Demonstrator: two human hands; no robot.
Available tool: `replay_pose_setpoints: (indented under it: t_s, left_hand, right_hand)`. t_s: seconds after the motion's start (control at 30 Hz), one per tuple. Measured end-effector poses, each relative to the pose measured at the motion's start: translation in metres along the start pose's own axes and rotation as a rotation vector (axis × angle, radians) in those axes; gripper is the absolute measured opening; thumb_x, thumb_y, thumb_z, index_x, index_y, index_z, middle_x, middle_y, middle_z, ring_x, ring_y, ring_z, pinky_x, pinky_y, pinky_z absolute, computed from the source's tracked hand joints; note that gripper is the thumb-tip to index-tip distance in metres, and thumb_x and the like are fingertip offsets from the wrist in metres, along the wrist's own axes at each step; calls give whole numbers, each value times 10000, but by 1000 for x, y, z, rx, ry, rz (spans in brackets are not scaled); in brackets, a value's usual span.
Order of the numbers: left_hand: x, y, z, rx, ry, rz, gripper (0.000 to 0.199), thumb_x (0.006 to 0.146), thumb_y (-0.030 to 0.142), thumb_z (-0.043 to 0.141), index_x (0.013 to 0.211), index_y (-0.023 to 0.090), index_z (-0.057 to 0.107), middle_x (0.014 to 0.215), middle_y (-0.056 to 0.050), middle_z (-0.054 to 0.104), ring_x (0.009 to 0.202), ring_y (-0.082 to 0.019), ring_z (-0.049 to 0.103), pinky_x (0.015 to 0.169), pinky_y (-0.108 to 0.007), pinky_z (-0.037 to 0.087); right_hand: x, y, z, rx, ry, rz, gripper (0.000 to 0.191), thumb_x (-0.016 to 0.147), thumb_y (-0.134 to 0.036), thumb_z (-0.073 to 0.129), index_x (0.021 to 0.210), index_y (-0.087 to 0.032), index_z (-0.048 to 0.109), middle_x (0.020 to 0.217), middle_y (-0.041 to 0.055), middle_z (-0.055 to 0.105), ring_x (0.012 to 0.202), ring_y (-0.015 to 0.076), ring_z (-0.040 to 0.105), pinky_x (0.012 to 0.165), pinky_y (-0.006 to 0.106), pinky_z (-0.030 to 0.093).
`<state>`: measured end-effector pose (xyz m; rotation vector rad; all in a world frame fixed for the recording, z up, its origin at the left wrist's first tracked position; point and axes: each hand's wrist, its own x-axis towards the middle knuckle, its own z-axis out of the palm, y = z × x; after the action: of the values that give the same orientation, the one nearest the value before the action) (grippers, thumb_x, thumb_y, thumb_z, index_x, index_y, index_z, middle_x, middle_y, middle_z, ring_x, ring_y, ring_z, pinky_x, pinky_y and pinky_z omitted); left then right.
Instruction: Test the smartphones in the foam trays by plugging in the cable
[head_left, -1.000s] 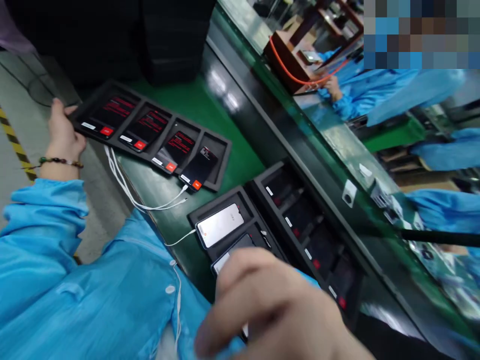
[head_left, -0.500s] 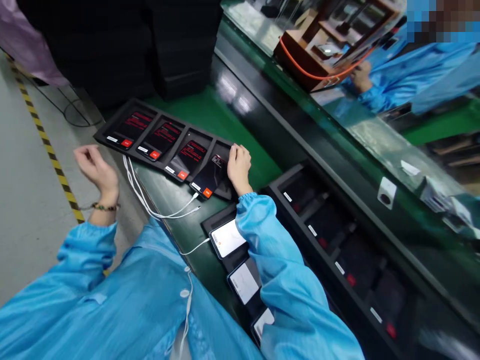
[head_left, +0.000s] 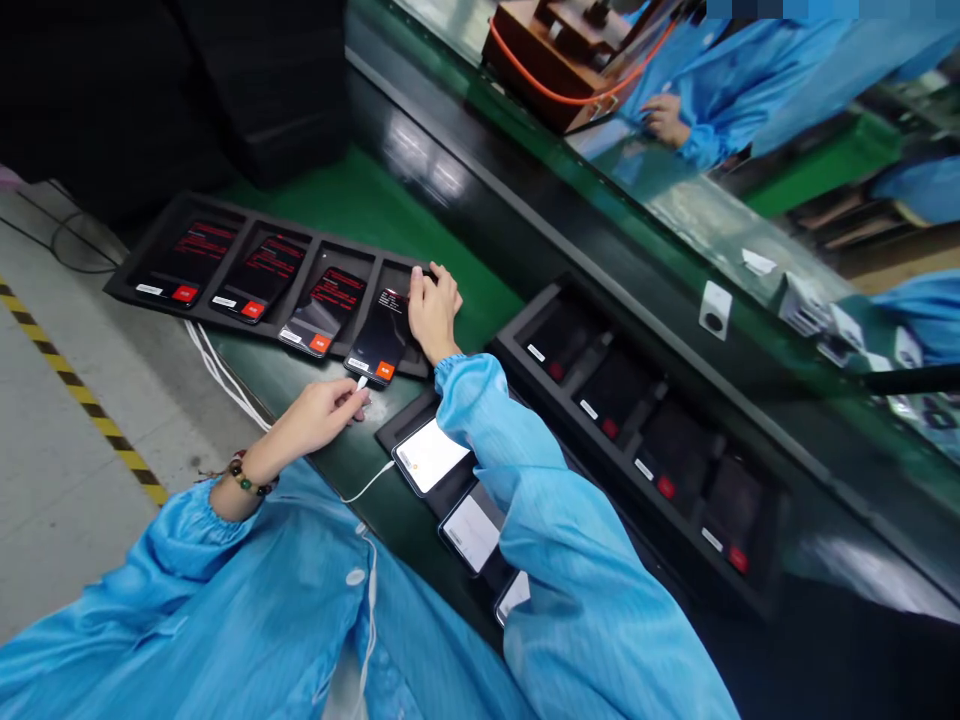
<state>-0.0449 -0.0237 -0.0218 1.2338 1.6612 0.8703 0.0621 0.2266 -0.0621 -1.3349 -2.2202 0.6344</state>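
My left hand [head_left: 334,408] pinches the white plug of a charging cable [head_left: 362,382] at the lower edge of a smartphone [head_left: 381,335]. That phone has a dark screen with small white text, a white label and an orange-red block. It lies at the right end of a black tray [head_left: 255,216], tilted in its slot. Several phones with red text, such as the one beside it [head_left: 328,305], fill the other slots. My right hand [head_left: 435,310] is closed around the tray's right end, thumb close to the phone's upper edge; its fingertips are partly hidden.
Below my right sleeve, a second tray [head_left: 397,425] holds phones with white screens, one [head_left: 431,455] joined to a white cable [head_left: 371,485]. Another black tray [head_left: 517,325] of dark phones lies to the right. Across the bench, a co-worker's hand [head_left: 666,118] is near a brown wooden fixture [head_left: 532,65].
My left hand has come in from the left, over the floor, and taken hold of the cable's plug at the phone. My right hand stays at the tray's end. The view has shifted.
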Motion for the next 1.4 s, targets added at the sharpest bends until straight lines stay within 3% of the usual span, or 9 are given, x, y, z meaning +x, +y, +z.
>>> replay_pose_setpoints:
  t_s: [0.17,0.37,0.57,0.73,1.4]
  left_hand:
    - [14,-7,9,-217,-58,-80,606,962,774,667,900,176,741,763,-80,755,608,-176,647,550,-273,531]
    - [23,-10,11,-523,-63,-208,537,877,660,867,927,129,799,726,-59,716,566,-136,587,443,-212,451]
    - [29,-13,18,-742,-157,-280,543,863,623,884,958,101,768,771,-95,740,632,-153,659,572,-237,541]
    - [30,-16,17,-897,-205,-291,420,909,491,852,969,83,771,818,-121,755,696,-166,690,661,-254,573]
    - [31,-23,20,-1019,-208,-293,332,913,382,829,967,55,811,815,-137,776,685,-179,709,655,-252,574]
  right_hand:
    - [1,0,0,22,7,-4,562,1223,-468,291,1076,-218,772,1729,139,492,1684,294,361,1386,561,256]
    - [2,4,5,19,52,-22,581,1220,-495,307,1039,-213,782,1704,134,536,1660,292,402,1378,564,283]
    - [3,7,12,45,126,-39,592,1216,-498,342,913,-204,756,1651,157,585,1623,317,459,1359,570,318]
    - [4,7,13,44,127,-38,584,1215,-484,362,889,-200,756,1650,163,587,1615,320,468,1359,565,322]
    - [4,8,14,27,133,-50,616,1210,-525,342,920,-199,777,1656,170,581,1609,332,466,1357,604,328]
